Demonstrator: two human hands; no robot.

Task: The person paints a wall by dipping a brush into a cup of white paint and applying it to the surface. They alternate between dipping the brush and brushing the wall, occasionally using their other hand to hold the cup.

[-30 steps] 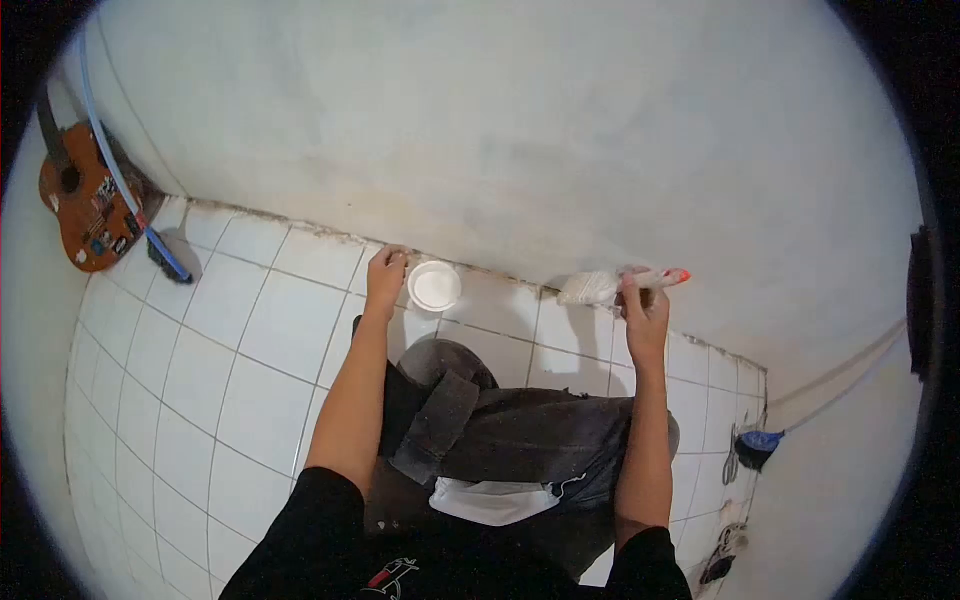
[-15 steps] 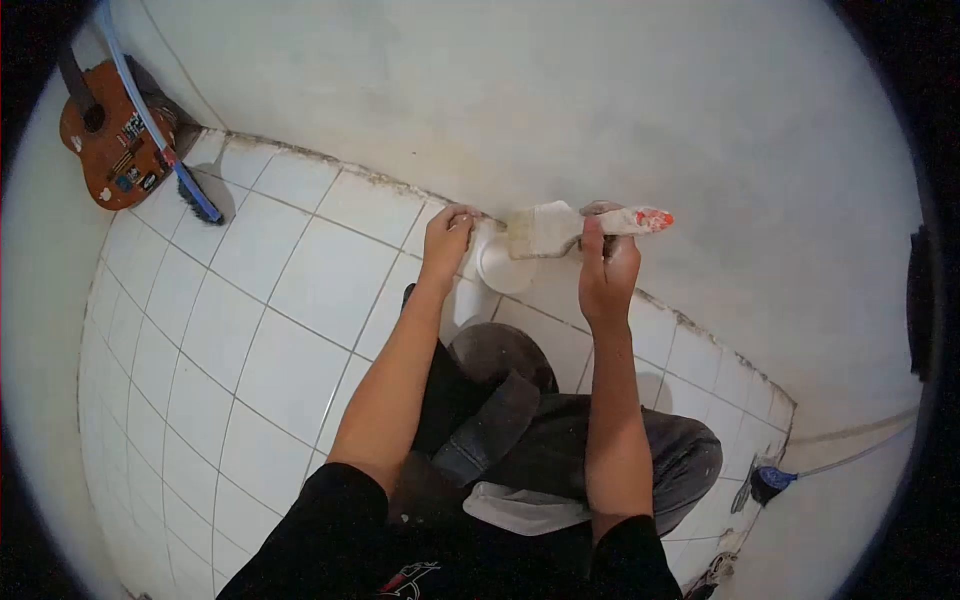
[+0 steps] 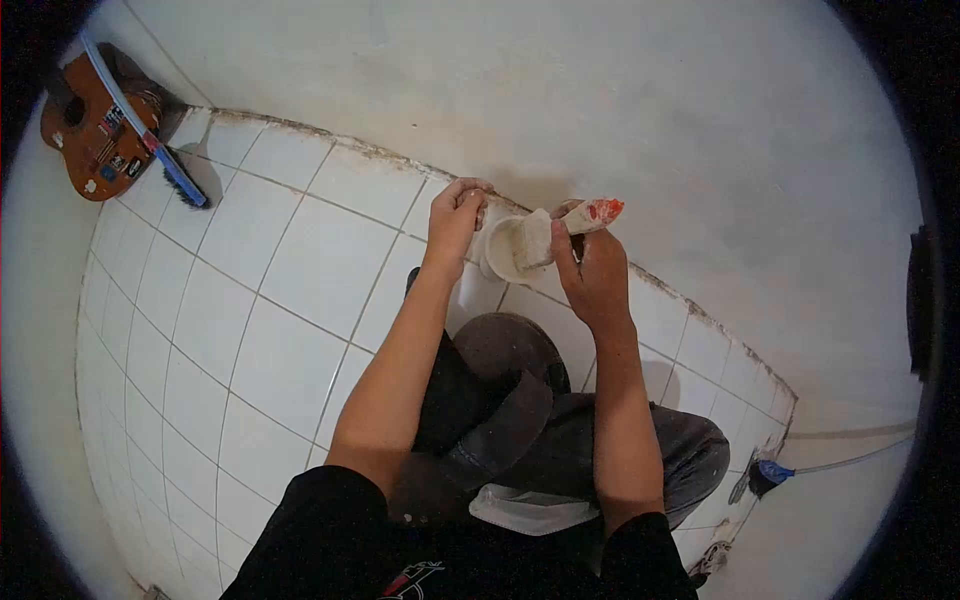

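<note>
My left hand [image 3: 455, 215] grips the rim of a small white cup [image 3: 503, 252] of white paint, tilted toward me above the tiled floor. My right hand [image 3: 590, 270] holds a paintbrush [image 3: 560, 228] by its red-and-white handle. The brush's white bristles dip into the cup's mouth. Both hands are close to the seam where the white wall [image 3: 600, 110] meets the floor tiles. My knees in dark trousers [image 3: 520, 410] are bent below the hands.
White floor tiles [image 3: 250, 300] spread to the left. A small brown guitar [image 3: 90, 130] and a blue-handled brush [image 3: 165, 160] lean in the far left corner. A white face mask [image 3: 530, 508] hangs at my chest. A cable with a blue fitting [image 3: 770, 472] lies at the right.
My right hand swung the brush from the wall seam on the right over to the cup and lowered the bristles into it. My left hand tilted the cup toward the brush.
</note>
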